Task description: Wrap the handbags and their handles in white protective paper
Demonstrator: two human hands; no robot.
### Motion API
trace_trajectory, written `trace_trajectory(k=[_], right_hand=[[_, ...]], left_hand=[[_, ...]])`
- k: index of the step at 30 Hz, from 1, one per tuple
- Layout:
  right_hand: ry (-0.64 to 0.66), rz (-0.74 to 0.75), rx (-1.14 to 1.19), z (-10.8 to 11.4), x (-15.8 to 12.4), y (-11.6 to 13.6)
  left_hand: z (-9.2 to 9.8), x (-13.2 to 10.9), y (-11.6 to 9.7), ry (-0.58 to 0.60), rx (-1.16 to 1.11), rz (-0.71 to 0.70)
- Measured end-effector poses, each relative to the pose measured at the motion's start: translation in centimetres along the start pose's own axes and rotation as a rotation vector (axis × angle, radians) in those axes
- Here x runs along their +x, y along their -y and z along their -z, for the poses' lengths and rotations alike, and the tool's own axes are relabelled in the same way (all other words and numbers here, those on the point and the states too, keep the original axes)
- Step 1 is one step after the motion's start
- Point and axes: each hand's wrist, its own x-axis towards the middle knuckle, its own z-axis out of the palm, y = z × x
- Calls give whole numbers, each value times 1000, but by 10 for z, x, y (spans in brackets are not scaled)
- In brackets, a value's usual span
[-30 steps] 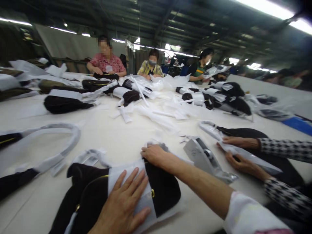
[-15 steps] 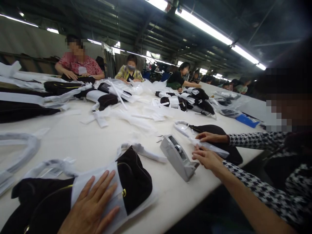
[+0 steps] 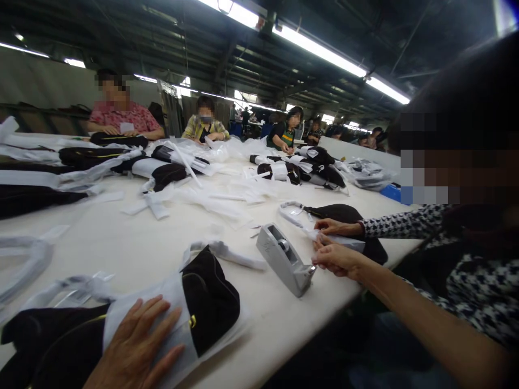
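The left hand [image 3: 133,348] lies flat with its fingers spread on the white wrapping sheet [image 3: 166,297], which is folded round the black bag [image 3: 213,302]. The bag sits at the near edge of the surface [image 3: 133,243], right in front of the person. That one palm seems to be all that pins the sheet, so if it lifts or slides, the fold may spring open and slip off the smooth fabric.

Off to the side, the right hand [image 3: 336,259] has its fingers drawn close together at the cutter end of the grey tape dispenser [image 3: 279,256]. I cannot tell whether it has tape between them. The fingertips are right at the blade, so a hasty pull could nick them, and a sideways tug might drag the dispenser toward the edge, which is close. A co-worker's hand [image 3: 334,227] in a checked sleeve works just beside it on a wrapped strap [image 3: 348,244], so the two could easily bump. Any loose tape might also catch on that strap.
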Motion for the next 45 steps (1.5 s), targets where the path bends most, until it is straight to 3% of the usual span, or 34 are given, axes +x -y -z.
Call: trace_trajectory(k=[4,8,14,17,19,22,25,28,30,33,39,45], right_hand=[[31,-61,44,3,-20,-29],[-29,-43,35,-10,-17,-48],[-143,60,-78,-37,-6,-70],[-142,90,-129,-53,-16,-88],[-151,22,-55,-67,-30,-89],[47,15,217,-105,-59,-56],[377,26,449,-160,-83,5],[552,67,523,-212,-89,58],[577,101,511,-237,-87,79],[545,100,480,-257,-79,90],[493,50,415,-268,-68,94],[465,61,339,-277,-62,92]], left_hand=[[-2,1,-3,-19,-53,31],[-1,4,-3,-50,-95,52],[23,6,-10,113,10,2],[34,5,-19,188,-9,45],[37,5,-22,208,-58,69],[40,4,-26,163,-151,113],[43,3,-28,102,-202,148],[46,2,-30,94,-222,167],[47,2,-30,106,-235,176],[45,0,-29,108,-266,187],[37,-5,-28,53,-330,236],[41,-1,-27,181,-323,265]])
